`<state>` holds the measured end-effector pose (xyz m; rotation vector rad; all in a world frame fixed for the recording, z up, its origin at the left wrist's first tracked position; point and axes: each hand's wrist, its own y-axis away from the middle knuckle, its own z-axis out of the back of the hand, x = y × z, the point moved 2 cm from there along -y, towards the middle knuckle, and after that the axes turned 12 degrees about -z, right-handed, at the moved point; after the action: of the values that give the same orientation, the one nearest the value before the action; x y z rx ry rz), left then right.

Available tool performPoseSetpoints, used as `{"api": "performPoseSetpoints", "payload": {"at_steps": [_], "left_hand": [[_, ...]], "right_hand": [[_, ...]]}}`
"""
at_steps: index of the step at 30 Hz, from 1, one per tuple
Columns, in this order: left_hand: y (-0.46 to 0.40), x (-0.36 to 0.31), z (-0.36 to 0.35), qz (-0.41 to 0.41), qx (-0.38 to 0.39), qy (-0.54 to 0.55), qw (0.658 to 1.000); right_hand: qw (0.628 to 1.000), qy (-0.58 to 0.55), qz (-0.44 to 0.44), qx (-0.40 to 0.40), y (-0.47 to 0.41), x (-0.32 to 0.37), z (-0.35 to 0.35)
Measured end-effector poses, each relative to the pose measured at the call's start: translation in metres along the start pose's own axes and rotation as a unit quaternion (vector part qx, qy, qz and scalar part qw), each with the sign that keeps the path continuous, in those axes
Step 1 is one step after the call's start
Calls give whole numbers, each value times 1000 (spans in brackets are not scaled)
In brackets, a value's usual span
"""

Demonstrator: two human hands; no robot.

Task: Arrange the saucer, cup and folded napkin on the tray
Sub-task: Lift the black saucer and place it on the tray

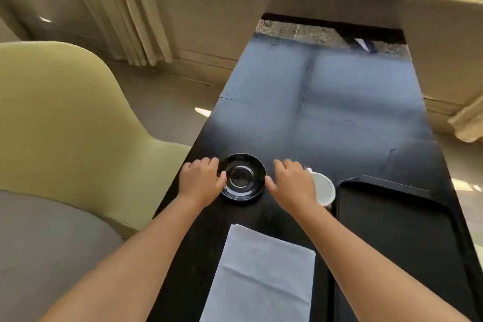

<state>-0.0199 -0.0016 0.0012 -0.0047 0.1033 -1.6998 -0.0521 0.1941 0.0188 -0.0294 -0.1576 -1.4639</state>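
Note:
A glossy black saucer [241, 178] lies on the dark table. My left hand [201, 181] rests at its left rim, thumb touching the edge. My right hand [292, 183] is at its right rim, thumb against it, fingers apart. Neither hand has lifted the saucer. A white cup [324, 188] stands just right of my right hand, partly hidden behind it. A pale folded napkin [261, 274] lies flat near the table's front edge. A black tray [392, 232] sits empty at the right.
The long dark table [321, 112] stretches away toward a window sill. A yellow-green chair [65, 125] stands close on the left, a curtain [125, 8] behind it. A small white object [364, 44] lies at the table's far end.

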Motion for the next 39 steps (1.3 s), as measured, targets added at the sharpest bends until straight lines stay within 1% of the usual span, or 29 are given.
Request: {"api": "performPoseSetpoints", "payload": {"at_steps": [3,6,11,14,16,19,22,25,28,31,35,37,39], "left_hand": [[-13,15,-36,10,4,2,1000],[-26,25,-66,10,28,-4,1000],[-35,33,-105,23,48,-15,998],[-32,32,-116,42,40,29,998],[-30,30,-120,79,39,102,991],[-25,27,-122,150,44,224,962],[-14,21,-115,192,17,315,929],[3,10,-99,211,-7,373,904],[23,-11,-78,205,-11,437,875],[46,-45,-54,206,-12,502,840],[70,-103,-31,255,-37,558,789],[73,-137,-29,267,-41,567,778],[69,-170,-36,254,-34,569,782]], "right_hand": [[1000,-3,-9,16,-21,5,-40],[999,0,-17,52,-37,8,-72],[997,-4,-34,68,-49,6,-107],[994,-44,-47,84,-47,6,-116],[985,-110,-72,111,-48,6,-121],[954,-238,-127,134,-48,3,-124],[927,-314,-158,131,-36,-1,-123],[905,-373,-167,116,-15,-10,-119],[879,-431,-178,100,9,-29,-104],[844,-490,-194,95,40,-55,-78],[804,-543,-217,102,90,-103,-49],[785,-559,-249,103,107,-134,-43],[772,-564,-279,91,114,-167,-41]]}}
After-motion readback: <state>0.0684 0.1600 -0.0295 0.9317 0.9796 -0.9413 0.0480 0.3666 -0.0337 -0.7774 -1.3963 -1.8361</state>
